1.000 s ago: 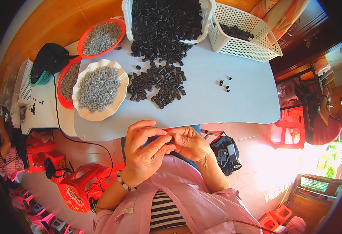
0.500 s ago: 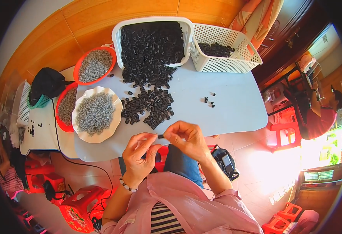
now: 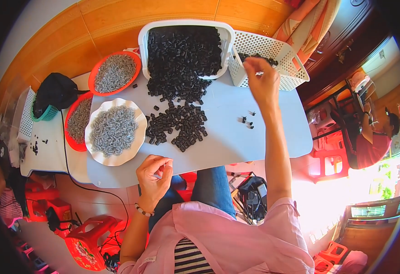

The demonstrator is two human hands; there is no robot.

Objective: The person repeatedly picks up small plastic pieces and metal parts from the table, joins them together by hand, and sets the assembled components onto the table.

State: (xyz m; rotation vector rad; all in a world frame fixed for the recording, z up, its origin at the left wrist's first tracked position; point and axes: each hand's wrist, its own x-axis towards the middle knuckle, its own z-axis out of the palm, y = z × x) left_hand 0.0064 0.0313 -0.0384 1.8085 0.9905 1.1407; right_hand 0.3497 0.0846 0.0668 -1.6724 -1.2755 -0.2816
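Observation:
My right hand (image 3: 264, 84) reaches out over the near left side of a white perforated basket (image 3: 293, 81), which has small black parts (image 3: 269, 60) in it. Its fingers are bent and slightly smeared by motion; no part shows between them. Close to the table's front edge, my left hand (image 3: 154, 178) is closed, thumb against curled fingers; whatever it may hold is hidden. Beyond it lie loose short black cylindrical pieces (image 3: 181, 123), running back to a heaped white tub (image 3: 142, 45). A wavy-rimmed cream plate (image 3: 140, 144) of small clear-grey parts (image 3: 113, 130) stands left of them.
Two red bowls (image 3: 91, 84) of similar grey parts stand at the left, near a black cloth (image 3: 56, 96) and green basket (image 3: 49, 114). A few small black pieces (image 3: 248, 121) lie on the right of the grey table (image 3: 218, 148). A black cable (image 3: 65, 150) hangs down at left.
My right hand has left my left hand and moved forward and right to the basket. The black piece held between both hands is out of sight. My left hand's fingers have curled in.

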